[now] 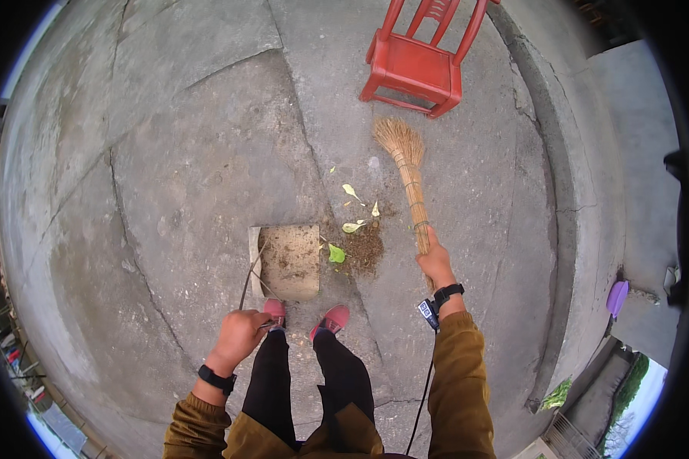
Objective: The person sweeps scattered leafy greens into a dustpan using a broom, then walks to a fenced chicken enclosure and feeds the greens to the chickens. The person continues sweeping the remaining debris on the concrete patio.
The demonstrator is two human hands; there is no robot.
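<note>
My left hand [241,333] is closed on the long thin metal handle of a dirty, square dustpan [289,264], which lies on the concrete in front of my feet. My right hand [435,260] grips a straw broom [411,187] by its bound handle, with the bristle end reaching forward toward a red chair. Between broom and dustpan lies a pile of dark dirt [366,249], with a green leaf [336,253] near the pan's edge and several pale yellowish leaves [352,226] scattered just beyond.
The red plastic chair [417,65] stands at the top. A concrete ledge with a narrow groove [559,214] runs along the right, where a purple plastic item [617,298] sits. My pink shoes [331,321] are below the dustpan. Clutter [31,382] shows at the far left rim.
</note>
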